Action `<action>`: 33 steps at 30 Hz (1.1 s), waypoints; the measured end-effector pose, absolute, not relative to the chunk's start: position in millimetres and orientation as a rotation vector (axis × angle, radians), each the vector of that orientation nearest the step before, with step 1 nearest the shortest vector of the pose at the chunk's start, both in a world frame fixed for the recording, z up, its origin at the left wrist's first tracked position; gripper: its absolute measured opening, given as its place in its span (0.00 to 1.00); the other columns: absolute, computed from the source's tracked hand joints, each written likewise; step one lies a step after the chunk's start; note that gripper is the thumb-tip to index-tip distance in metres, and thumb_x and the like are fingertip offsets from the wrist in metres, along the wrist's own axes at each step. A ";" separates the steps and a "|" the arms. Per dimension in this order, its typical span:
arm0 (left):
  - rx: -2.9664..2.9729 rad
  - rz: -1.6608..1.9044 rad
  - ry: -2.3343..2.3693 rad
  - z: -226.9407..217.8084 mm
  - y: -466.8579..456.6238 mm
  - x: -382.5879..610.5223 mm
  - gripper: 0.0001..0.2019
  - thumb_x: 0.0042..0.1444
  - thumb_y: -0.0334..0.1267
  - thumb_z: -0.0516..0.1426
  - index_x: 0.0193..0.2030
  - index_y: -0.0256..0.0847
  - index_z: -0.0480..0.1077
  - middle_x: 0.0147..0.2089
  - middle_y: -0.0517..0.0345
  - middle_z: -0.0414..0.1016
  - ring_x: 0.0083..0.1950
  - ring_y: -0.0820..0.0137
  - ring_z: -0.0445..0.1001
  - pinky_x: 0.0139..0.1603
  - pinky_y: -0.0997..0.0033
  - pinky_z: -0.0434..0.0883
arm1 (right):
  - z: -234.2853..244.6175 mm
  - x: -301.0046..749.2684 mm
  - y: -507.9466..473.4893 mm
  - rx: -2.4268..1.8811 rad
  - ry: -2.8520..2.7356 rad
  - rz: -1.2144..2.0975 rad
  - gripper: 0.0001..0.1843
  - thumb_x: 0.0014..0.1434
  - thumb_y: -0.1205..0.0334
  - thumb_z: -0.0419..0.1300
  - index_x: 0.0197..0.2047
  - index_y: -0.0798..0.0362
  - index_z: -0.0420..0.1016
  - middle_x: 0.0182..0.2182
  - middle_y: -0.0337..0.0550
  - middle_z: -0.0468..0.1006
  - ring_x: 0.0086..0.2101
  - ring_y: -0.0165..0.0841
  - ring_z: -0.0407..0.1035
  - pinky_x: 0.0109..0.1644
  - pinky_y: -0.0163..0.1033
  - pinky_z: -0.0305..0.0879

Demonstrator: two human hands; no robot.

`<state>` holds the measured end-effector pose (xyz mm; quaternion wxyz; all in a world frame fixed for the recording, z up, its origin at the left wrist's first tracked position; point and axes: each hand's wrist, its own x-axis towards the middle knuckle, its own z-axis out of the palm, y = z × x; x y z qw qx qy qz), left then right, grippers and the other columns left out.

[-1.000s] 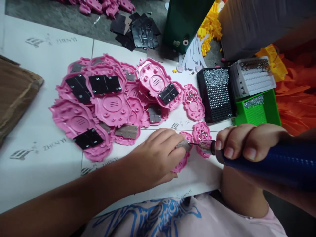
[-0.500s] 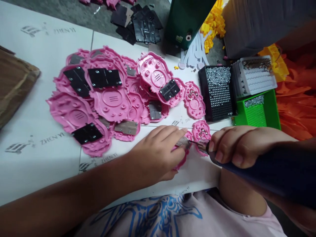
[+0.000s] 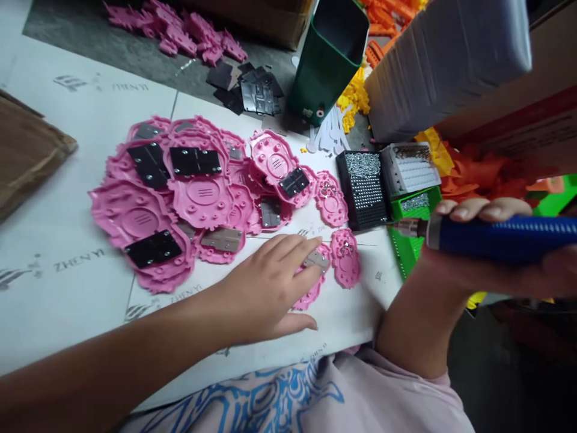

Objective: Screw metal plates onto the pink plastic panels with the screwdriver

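Note:
My left hand (image 3: 268, 282) lies on a small pink plastic shell (image 3: 310, 296), its fingers stretched flat over a grey metal plate (image 3: 319, 260) there. The thumb rests apart on the table side. In my right hand (image 3: 478, 273) is a blue electric screwdriver (image 3: 487, 236), held level with its tip towards the screw trays. That tip is near the green tray (image 3: 401, 249), and whether a screw sits on it cannot be seen. Another small pink shell with metal contacts (image 3: 345, 261) lies just right of the left fingers.
Left of centre, large pink shells (image 3: 202, 204) with black and grey plates are piled up. A black screw tray (image 3: 367, 195) and a white tray (image 3: 412, 171) stand right. Behind are a green bin (image 3: 329, 66) and a stack of white sheets (image 3: 442, 72). A cardboard box (image 3: 31, 156) sits left.
My right hand has carried the screwdriver away from the grey plate, right towards the screw trays. My left thumb has spread away from the shell. The view has shifted, showing more of the background.

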<state>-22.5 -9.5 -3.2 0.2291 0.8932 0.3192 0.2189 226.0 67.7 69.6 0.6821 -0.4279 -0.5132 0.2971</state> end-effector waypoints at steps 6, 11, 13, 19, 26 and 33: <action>2.427 0.684 0.974 -4.5 -12.6 -19.5 0.22 0.53 0.40 0.62 0.54 0.34 0.70 0.57 0.39 0.67 0.58 0.51 0.63 0.61 0.46 0.63 | 57.0 222.0 102.9 -0.974 -1.013 0.532 0.12 0.50 0.53 0.49 0.29 0.54 0.63 0.18 0.34 0.67 0.17 0.27 0.66 0.21 0.32 0.64; 2.436 0.599 0.868 -0.2 -9.6 -22.9 0.28 0.50 0.37 0.60 0.60 0.35 0.68 0.62 0.39 0.65 0.60 0.49 0.62 0.63 0.42 0.60 | 48.2 225.8 108.3 -0.951 -0.954 0.512 0.17 0.51 0.53 0.46 0.42 0.52 0.62 0.17 0.31 0.67 0.16 0.28 0.64 0.19 0.31 0.61; 2.434 0.592 0.873 0.5 -8.2 -23.6 0.27 0.53 0.43 0.62 0.59 0.36 0.69 0.62 0.38 0.65 0.60 0.49 0.62 0.61 0.42 0.61 | 46.7 227.3 108.2 -0.957 -0.959 0.547 0.23 0.51 0.53 0.45 0.50 0.51 0.60 0.17 0.31 0.68 0.16 0.28 0.63 0.20 0.32 0.62; 2.436 0.579 0.926 0.0 -7.7 -23.2 0.24 0.54 0.44 0.65 0.56 0.38 0.71 0.61 0.40 0.66 0.60 0.49 0.63 0.61 0.42 0.62 | 47.4 228.8 108.1 -0.972 -0.975 0.591 0.31 0.50 0.53 0.44 0.58 0.53 0.55 0.18 0.32 0.67 0.17 0.29 0.64 0.22 0.33 0.65; 2.386 0.599 0.907 2.4 -7.8 -22.7 0.23 0.50 0.28 0.57 0.56 0.39 0.72 0.61 0.42 0.65 0.61 0.50 0.62 0.62 0.43 0.60 | 46.8 228.5 110.9 -0.969 -1.027 0.565 0.14 0.49 0.51 0.46 0.27 0.53 0.60 0.17 0.35 0.65 0.16 0.26 0.64 0.20 0.32 0.64; 2.414 0.568 0.829 1.8 -6.3 -25.9 0.26 0.49 0.29 0.56 0.58 0.36 0.68 0.64 0.41 0.65 0.61 0.49 0.61 0.62 0.42 0.59 | 46.7 223.1 112.8 -0.963 -1.023 0.536 0.13 0.50 0.52 0.46 0.24 0.54 0.57 0.16 0.35 0.64 0.15 0.25 0.63 0.17 0.30 0.62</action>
